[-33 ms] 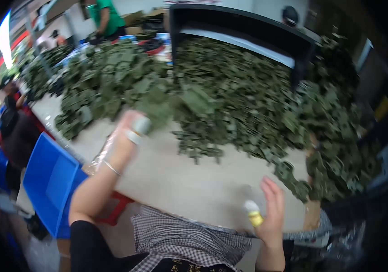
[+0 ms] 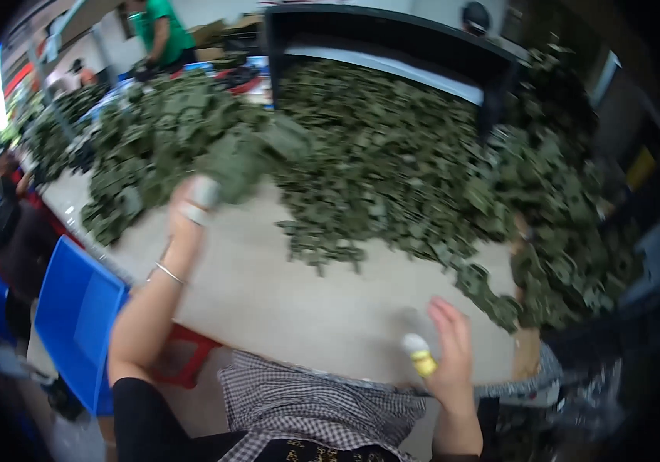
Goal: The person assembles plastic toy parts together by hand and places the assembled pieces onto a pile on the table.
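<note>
- The left hand (image 2: 191,206) reaches out over the worktop (image 2: 283,300) to the near edge of the green heap (image 2: 391,154); its fingers are clenched on a bunched green piece (image 2: 239,163), which sits lifted just above the board where heap and bare wood meet.
- A thin bracelet (image 2: 168,272) circles the left wrist, and pale tape (or a ring, too blurred to tell) wraps 1 finger.
- The right hand (image 2: 449,350) rests at the near rim of the worktop, well apart from the left; its fingers are loosely curled, and a small white-and-yellow object (image 2: 418,354) lies against the thumb side. I cannot tell whether it is truly gripped.
- Loose green pieces trail from the heap toward the right hand, the nearest clump (image 2: 492,296) just beside its fingertips.
- A blue crate (image 2: 75,308) stands below the worktop's left edge, with a red stool (image 2: 183,362) next to it.
- A checked cloth (image 2: 307,400) covers the lap.
- At the far end, a person in a green shirt (image 2: 162,35) stands by the heap.
</note>
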Action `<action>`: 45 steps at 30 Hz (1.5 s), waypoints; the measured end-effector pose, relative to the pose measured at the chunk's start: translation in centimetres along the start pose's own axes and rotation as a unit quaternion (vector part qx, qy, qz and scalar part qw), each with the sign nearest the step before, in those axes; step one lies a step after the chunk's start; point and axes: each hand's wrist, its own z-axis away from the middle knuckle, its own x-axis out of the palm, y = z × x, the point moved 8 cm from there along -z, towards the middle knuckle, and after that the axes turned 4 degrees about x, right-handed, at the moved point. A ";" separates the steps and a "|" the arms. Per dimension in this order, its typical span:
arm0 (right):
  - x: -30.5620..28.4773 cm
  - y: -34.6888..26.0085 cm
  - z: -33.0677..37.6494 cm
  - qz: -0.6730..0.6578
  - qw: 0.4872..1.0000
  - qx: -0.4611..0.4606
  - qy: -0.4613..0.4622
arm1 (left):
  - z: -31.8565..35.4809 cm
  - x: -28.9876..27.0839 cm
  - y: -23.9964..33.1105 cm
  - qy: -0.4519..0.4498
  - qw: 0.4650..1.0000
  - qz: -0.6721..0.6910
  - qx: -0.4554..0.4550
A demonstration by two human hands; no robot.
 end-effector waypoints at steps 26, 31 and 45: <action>-15.1 19.6 6.1 0.249 0.858 0.196 0.405 | 5.8 2.1 1.3 -0.094 0.994 -0.044 -0.020; -10.2 15.8 7.9 -0.334 0.797 0.207 0.459 | 16.1 12.0 2.3 -0.233 0.964 0.077 -0.100; 0.4 5.8 5.4 -0.271 0.930 0.155 0.194 | 23.8 14.3 1.9 -0.193 0.911 0.255 -0.260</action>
